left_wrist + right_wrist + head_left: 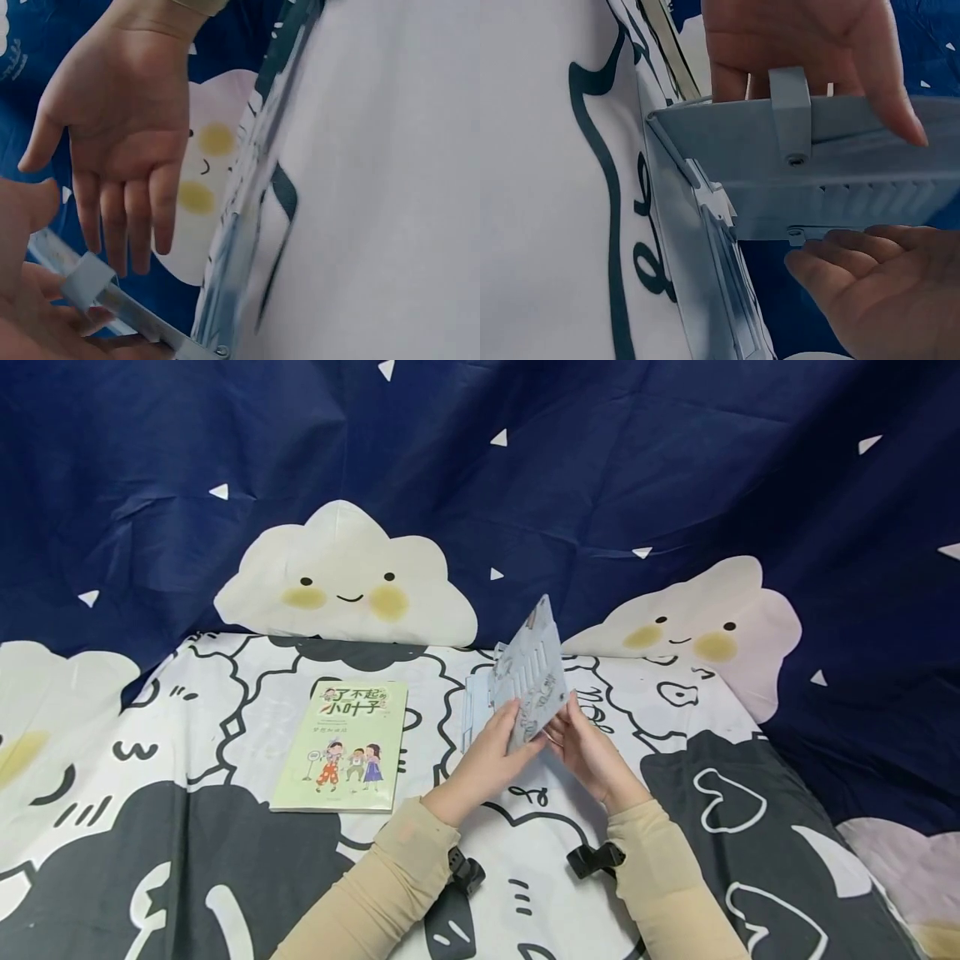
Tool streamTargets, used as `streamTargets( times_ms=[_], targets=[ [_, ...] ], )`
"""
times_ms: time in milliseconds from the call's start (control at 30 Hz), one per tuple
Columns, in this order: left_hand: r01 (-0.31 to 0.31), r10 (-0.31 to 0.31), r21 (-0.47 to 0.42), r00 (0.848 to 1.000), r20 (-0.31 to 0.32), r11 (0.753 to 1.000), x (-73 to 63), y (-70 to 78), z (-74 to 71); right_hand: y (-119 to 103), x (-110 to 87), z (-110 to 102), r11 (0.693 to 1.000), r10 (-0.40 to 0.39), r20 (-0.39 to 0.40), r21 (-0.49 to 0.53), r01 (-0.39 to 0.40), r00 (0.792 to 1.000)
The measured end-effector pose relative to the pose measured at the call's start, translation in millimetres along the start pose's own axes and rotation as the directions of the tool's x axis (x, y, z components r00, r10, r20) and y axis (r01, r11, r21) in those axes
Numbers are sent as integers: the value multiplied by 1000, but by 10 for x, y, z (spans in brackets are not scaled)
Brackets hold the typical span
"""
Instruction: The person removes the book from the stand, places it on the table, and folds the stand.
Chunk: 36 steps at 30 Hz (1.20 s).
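Note:
A light-blue folding book stand (536,672) has its slotted panel raised at a steep tilt, with its flat base (477,706) lying on the cloth behind. My left hand (491,747) grips the lower edge of the panel; in the right wrist view its thumb (892,97) lies over one face and the fingers go behind. A small clip (790,112) sits on the panel edge beside those fingers. My right hand (585,747) is beside the panel's right side, palm turned up. In the left wrist view its fingers (126,225) are straight and hold nothing.
A green book (341,747) with cartoon children on its cover lies to the left of the stand. Under both is a black-and-white patterned cloth (525,885). A dark blue curtain (570,468) with cloud faces hangs at the back.

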State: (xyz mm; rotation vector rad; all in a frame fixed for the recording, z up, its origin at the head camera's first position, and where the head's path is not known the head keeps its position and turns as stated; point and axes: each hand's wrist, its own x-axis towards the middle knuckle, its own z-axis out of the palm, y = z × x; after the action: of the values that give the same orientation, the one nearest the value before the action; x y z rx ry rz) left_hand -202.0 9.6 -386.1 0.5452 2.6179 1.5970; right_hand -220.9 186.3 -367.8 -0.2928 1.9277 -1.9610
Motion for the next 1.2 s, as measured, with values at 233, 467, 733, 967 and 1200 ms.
streamTargets(
  times_ms=[233, 467, 733, 967, 1200],
  targets=[
    [15, -20, 91, 998, 59, 996, -45, -24, 22, 50, -55, -74, 964, -87, -122, 241, 115, 989],
    [35, -48, 115, 993, 109, 993, -38, -69, 2, 27, -59, -186, 916, -139, -104, 363, 168, 985],
    [57, -88, 167, 980, 180, 984, -36, -85, -3, 42, -120, -398, 885, -72, -162, 445, 138, 984],
    [65, -105, 178, 969, 225, 982, -22, -96, -4, 106, -148, -559, 889, 78, -256, 455, 49, 963],
    [59, -103, 179, 964, 244, 982, -15, -105, 3, 191, -151, -666, 937, 174, -339, 345, -50, 924]
  ],
)
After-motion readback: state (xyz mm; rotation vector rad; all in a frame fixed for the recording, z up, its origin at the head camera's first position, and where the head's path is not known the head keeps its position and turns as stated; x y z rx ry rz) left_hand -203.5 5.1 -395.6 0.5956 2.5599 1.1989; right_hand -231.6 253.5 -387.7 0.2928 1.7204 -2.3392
